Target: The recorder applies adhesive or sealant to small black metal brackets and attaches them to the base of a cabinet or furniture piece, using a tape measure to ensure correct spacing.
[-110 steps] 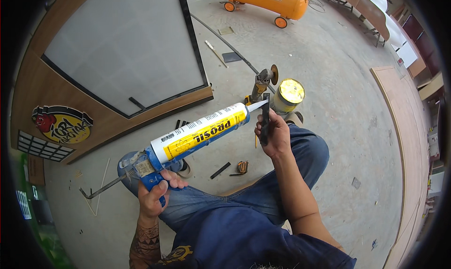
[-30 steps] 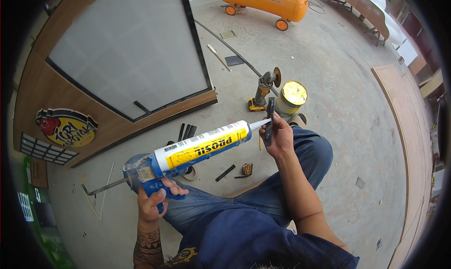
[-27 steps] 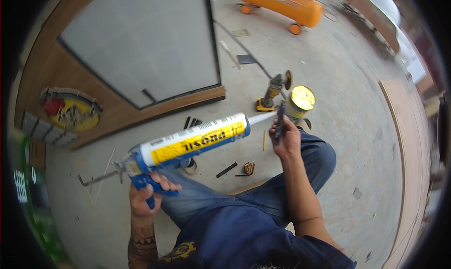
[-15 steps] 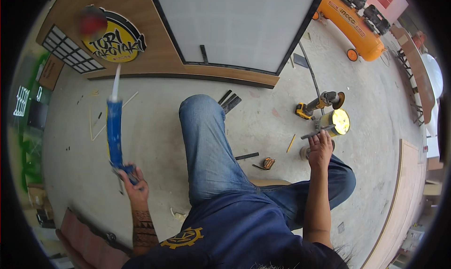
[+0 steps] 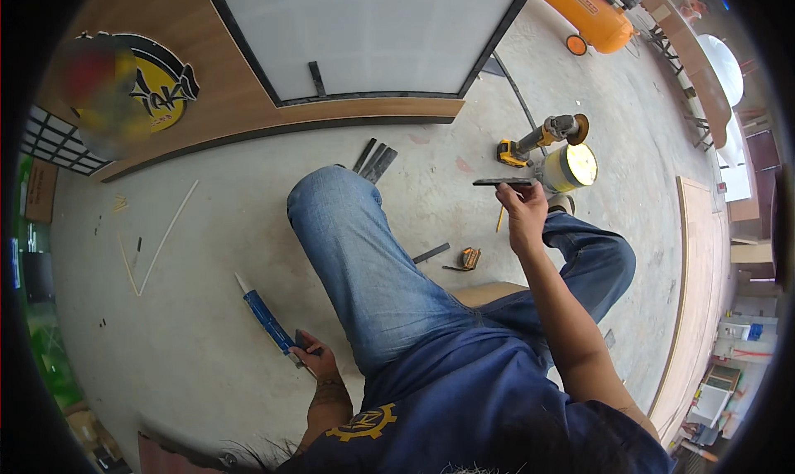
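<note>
Low by the floor on the left, my left hand (image 5: 316, 358) is closed round the handle of a blue caulking gun (image 5: 267, 317). Its pale nozzle points up and left, away from me; whether it touches the floor I cannot tell. My right hand (image 5: 525, 215) pinches a short black strip (image 5: 500, 182) between thumb and fingers, held level above my right leg. Behind that hand stands a can with a yellow top (image 5: 580, 165). Several similar black strips (image 5: 379, 163) lie beyond my left knee, and another strip (image 5: 431, 253) rests between my legs.
A cordless angle grinder (image 5: 542, 140) stands beside the can. A tape measure (image 5: 470, 259) and a pencil (image 5: 500, 218) lie on the floor. Ahead rises a wood-faced panel (image 5: 248, 134) with a black-framed white sheet (image 5: 364, 35). An orange air compressor (image 5: 588, 14) is far right.
My left hand has lowered the caulking gun and brought it closer to my left leg. My right hand has moved left with the black strip, now level. The view has shifted right.
</note>
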Tool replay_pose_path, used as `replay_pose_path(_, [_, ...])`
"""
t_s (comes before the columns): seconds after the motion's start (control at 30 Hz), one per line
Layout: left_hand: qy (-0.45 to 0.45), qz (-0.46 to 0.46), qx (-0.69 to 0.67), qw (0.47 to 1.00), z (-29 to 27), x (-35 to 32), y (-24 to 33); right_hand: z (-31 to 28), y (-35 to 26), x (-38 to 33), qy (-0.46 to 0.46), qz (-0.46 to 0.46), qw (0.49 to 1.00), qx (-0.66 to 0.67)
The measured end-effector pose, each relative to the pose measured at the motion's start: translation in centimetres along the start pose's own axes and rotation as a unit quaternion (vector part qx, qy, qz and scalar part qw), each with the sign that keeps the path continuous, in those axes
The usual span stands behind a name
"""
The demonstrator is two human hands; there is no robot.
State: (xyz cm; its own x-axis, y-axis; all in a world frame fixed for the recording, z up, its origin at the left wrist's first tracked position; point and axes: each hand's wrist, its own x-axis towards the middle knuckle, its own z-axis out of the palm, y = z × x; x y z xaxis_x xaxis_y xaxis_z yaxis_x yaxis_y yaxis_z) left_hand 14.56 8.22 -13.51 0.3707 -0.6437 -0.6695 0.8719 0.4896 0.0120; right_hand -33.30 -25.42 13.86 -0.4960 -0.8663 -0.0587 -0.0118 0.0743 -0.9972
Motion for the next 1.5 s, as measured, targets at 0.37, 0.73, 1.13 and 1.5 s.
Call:
replay_pose_path(0.37, [-0.031,-0.110,0.633,0.765,-4.5,3.2,1.3,5.9,0.0,-1.2,0.001,-0.129,0.990,0.054])
replay_pose_path(0.73, [-0.270,0.472,0.722,0.427,47.8,-6.8,-16.4,8.2,2.0,0.0,0.059,-0.312,0.948,-0.033])
replay_pose_path(1.13, [-0.668,0.305,0.674,0.080,43.8,-12.3,-43.2,7.5,-0.9,-0.9,0.106,-0.265,0.958,-0.042])
replay_pose_path(1.5, [-0.641,0.310,0.699,0.065,42.3,-9.4,-45.0,7.4,0.3,-0.6,0.104,-0.202,0.962,-0.151])
